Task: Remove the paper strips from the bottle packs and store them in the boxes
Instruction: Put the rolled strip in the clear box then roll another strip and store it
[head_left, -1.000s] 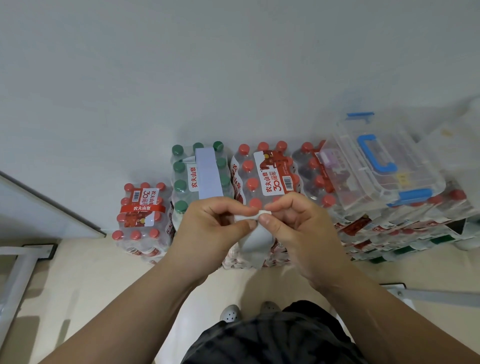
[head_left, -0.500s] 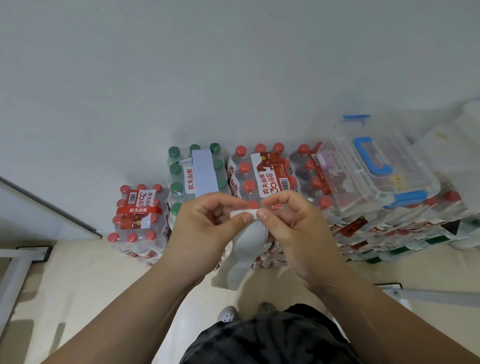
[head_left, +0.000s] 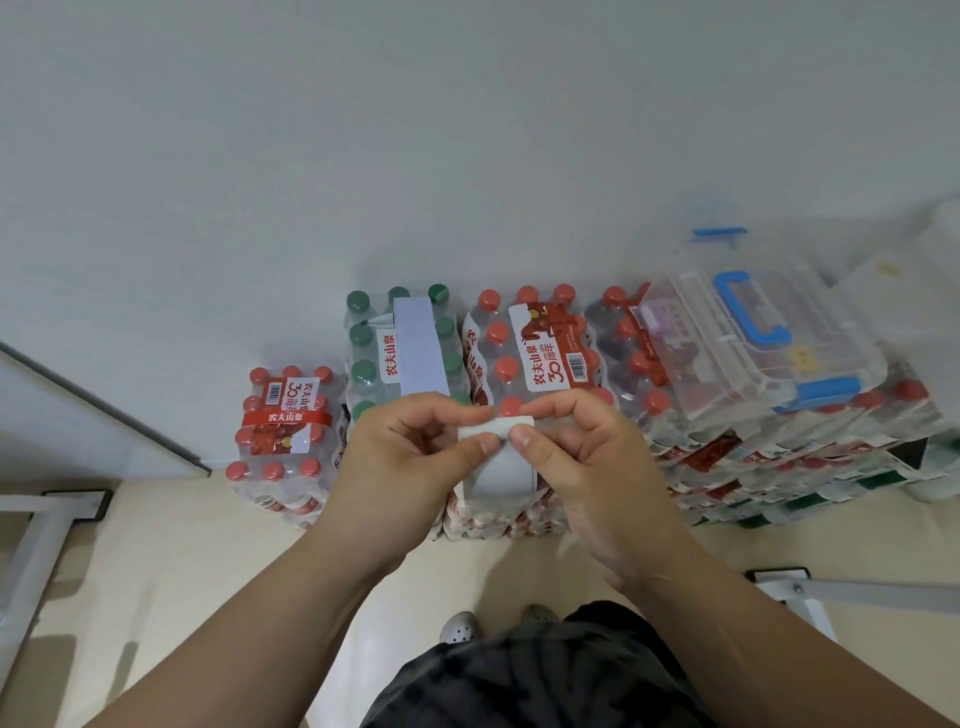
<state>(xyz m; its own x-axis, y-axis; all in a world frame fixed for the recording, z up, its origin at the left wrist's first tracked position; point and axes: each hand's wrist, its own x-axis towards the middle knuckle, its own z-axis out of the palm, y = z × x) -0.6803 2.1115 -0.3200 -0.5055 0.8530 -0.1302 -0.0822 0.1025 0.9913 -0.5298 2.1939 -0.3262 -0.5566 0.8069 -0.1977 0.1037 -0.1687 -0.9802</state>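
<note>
A pale paper strip (head_left: 501, 470) hangs in front of me, its top end rolled into a small white fold. My left hand (head_left: 415, 457) and my right hand (head_left: 582, 462) both pinch that fold between thumb and fingers. Behind them stand shrink-wrapped bottle packs against the wall: a green-capped pack (head_left: 374, 348) with another pale strip (head_left: 420, 353) lying over its top, and a red-capped pack (head_left: 540, 348). A clear plastic box (head_left: 753, 343) with a blue handle sits on the stacked packs at the right, its lid shut.
A lower red-capped pack (head_left: 283, 431) stands on the beige floor at the left. Metal frame legs (head_left: 47, 525) reach in from the left, and another frame (head_left: 857, 592) from the right. A grey wall rises behind the packs. My shoes (head_left: 460, 626) are below.
The loose tail of the strip has shortened as more of it is rolled into the fold between my fingers. Both hands stay in about the same place.
</note>
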